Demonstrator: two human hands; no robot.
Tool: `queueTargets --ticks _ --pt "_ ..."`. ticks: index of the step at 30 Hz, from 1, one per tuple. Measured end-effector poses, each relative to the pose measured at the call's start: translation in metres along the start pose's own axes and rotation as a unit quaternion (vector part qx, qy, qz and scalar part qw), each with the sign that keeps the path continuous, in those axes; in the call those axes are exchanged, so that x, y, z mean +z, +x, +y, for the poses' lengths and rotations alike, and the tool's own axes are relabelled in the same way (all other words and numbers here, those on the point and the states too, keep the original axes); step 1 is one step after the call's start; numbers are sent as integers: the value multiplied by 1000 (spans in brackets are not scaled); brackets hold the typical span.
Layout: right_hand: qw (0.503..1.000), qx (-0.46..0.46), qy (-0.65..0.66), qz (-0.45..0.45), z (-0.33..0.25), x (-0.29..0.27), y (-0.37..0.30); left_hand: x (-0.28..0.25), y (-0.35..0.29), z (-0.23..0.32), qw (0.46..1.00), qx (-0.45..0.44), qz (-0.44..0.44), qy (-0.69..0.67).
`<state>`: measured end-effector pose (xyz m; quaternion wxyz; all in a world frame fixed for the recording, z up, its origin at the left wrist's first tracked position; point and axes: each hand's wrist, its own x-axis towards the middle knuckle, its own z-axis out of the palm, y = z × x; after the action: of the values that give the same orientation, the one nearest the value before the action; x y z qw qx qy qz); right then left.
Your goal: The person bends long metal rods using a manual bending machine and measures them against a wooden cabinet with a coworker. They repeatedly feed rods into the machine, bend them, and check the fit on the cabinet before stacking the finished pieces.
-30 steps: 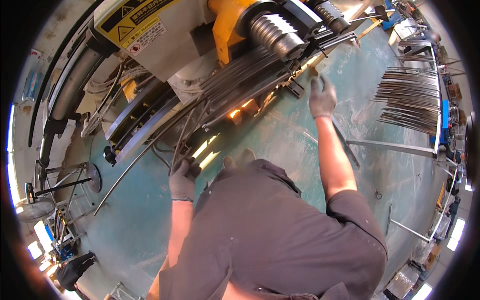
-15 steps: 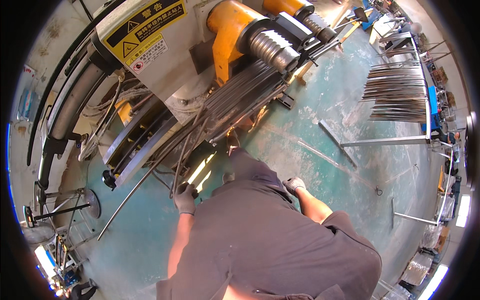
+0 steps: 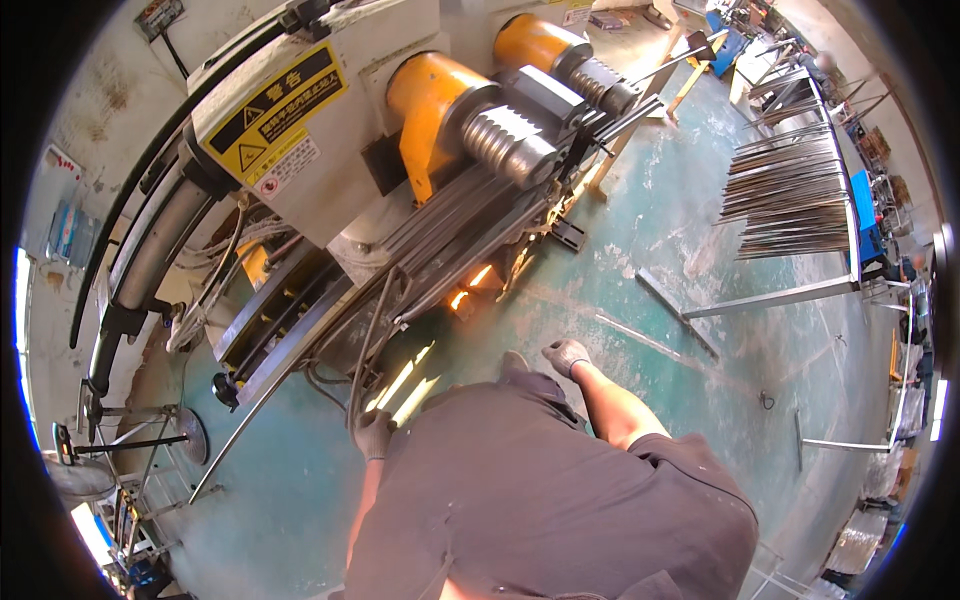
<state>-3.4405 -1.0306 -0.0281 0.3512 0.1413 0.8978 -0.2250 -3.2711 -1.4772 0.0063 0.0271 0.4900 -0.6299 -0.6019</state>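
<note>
My left hand [image 3: 374, 436], in a grey glove, is low beside the machine with its fingers curled. It closes at the lower end of a bent metal rod [image 3: 366, 335], whose looped upper part is against the machine's rail. My right hand [image 3: 567, 357], also gloved, hangs over the green floor to the right of my body. Its fingers are loosely closed and nothing shows in them. Before me stands the large grey bending machine [image 3: 375, 120] with orange housings and ribbed metal rollers. A bundle of long thin rods [image 3: 450, 225] lies along its rail.
On the right, a metal rack [image 3: 848, 200] carries many thin rods, and its low frame bar [image 3: 760, 296] reaches over the floor. A long straight rod [image 3: 245, 435] slants down from the machine at left. A round-seated stool [image 3: 190, 436] stands further left.
The view has shifted, so the machine sits slightly lower. My right hand has swung forward and left. My left hand stays by the bent rod, and my leg no longer reaches forward under the machine.
</note>
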Motion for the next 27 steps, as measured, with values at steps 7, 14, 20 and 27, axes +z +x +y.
queueTargets --ticks 7,14,20,27 --pt "1000 -6 0 -5 30 -24 6 24 -11 -30 992 6 -13 128" --pt "999 12 -36 -18 84 -34 23 80 -43 25 994 -40 -39 -94" --pt "998 4 -47 -28 90 -51 35 88 -37 25 990 -27 -33 -134" --pt "999 9 -12 40 86 -91 53 87 -43 72 971 -21 -24 -235"
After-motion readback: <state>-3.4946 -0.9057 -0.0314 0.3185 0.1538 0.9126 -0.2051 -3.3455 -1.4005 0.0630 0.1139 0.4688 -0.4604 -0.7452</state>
